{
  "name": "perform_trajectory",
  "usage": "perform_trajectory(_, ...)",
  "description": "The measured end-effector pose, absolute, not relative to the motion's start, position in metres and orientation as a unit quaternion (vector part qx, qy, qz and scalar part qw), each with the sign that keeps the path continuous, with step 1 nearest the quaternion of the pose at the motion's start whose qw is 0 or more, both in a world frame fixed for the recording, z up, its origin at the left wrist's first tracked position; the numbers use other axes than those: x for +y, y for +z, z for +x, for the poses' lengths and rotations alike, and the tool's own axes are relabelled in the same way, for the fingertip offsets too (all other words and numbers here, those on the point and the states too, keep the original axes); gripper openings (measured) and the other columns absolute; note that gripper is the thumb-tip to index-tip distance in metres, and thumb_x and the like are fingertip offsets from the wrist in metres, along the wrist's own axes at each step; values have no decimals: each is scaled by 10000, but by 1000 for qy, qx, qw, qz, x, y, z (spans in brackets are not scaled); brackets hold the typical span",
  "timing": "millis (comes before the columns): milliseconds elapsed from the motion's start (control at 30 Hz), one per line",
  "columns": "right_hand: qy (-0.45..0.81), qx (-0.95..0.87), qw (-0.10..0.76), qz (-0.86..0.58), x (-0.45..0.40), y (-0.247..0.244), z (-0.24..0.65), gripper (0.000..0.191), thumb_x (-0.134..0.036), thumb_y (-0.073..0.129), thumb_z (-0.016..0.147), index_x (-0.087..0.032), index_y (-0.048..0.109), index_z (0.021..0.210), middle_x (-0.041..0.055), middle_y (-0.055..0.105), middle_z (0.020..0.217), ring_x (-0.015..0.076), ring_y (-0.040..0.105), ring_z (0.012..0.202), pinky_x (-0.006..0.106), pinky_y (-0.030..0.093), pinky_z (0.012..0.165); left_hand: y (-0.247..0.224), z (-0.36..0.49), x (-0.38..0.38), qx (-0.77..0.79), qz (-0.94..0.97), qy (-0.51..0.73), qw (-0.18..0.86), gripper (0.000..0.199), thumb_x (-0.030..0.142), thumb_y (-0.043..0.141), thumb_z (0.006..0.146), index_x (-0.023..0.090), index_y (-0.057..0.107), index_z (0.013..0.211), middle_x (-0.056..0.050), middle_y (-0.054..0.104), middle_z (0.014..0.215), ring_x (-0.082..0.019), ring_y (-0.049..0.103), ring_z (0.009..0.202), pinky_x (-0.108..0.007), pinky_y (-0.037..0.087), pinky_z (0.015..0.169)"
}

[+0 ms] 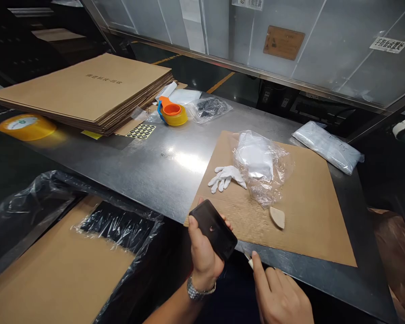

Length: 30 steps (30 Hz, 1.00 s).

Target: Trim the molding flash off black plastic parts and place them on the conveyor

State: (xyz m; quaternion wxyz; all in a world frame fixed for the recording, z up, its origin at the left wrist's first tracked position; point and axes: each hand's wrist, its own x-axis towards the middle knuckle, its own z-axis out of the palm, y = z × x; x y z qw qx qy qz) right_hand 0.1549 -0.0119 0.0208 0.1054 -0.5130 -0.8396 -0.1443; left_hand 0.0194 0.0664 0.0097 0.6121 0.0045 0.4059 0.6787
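Note:
My left hand grips a dark, flat, rectangular piece with rounded corners, much like a phone or a phone-sized cover; a small reddish mark shows on its face. It is held tilted above the table's front edge. In my right hand is a small knife with a white handle and thin metal blade, its tip pointing toward the dark piece but apart from it. Beyond the hands a cardboard sheet carries a white glove, clear plastic bags with white contents, and a beige wedge-shaped block.
Flat cardboard sheets are stacked at the back left of the metal table. Near them are an orange tape dispenser, a yellow tape roll and a sticker sheet. A plastic-lined carton stands lower left; a wrapped packet lies right.

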Motion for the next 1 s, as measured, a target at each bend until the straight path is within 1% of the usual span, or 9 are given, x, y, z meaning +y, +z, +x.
perform_trajectory(100,-62,-829,131,-540,-12,14,159,322,-87,304,905,-101,590,1053,12,515,602,121,520,521,244,386,487,11,18,67,397,-21,653,645,484,546,356,841,254,483,1206,-21,590,666,-154,580,547,-273,494,530)
perform_trajectory(200,-1,-817,135,-560,-11,9,165,344,-139,253,940,-126,561,1092,24,526,658,119,540,553,214,386,461,11,17,67,385,-43,616,685,468,547,376,828,213,541,1112,-36,597,669,-161,582,545,-267,486,510)
perform_trajectory(267,-10,-822,132,-554,-11,9,169,346,-175,256,953,-131,537,1151,19,519,645,117,536,544,211,372,453,12,17,67,379,-42,606,698,456,540,379,829,228,537,1121,-30,592,663,-160,577,537,-261,477,498)
perform_trajectory(333,-33,-832,130,-538,-10,10,173,337,-229,309,955,-133,519,1201,9,507,621,113,524,528,213,363,460,12,17,67,374,-36,604,702,456,535,373,833,259,510,1169,-24,587,654,-157,571,530,-257,470,496)
perform_trajectory(433,-51,-841,122,-524,-9,13,175,331,-276,365,944,-148,546,1190,4,500,611,108,510,520,220,355,479,13,17,67,379,-29,601,703,469,537,354,839,294,473,1222,-20,587,647,-152,565,526,-251,464,500)
perform_trajectory(533,-60,-841,112,-525,-9,15,174,319,-274,374,940,-157,574,1159,2,495,603,107,497,515,229,339,486,14,18,66,383,-22,600,702,482,539,336,846,309,443,1256,-18,585,647,-148,561,527,-244,460,503)
perform_trajectory(700,-76,-841,112,-524,-9,13,172,318,-274,378,937,-151,575,1155,-3,487,596,111,487,509,248,315,491,14,18,66,378,-2,607,699,515,535,332,850,290,401,1298,-19,583,655,-149,560,536,-253,466,515)
perform_trajectory(1000,-78,-839,100,-530,-10,15,170,312,-267,368,938,-159,581,1140,-4,483,594,120,479,513,266,300,510,15,19,65,382,19,606,697,521,534,325,856,305,364,1322,-12,577,664,-150,558,546,-259,470,525)
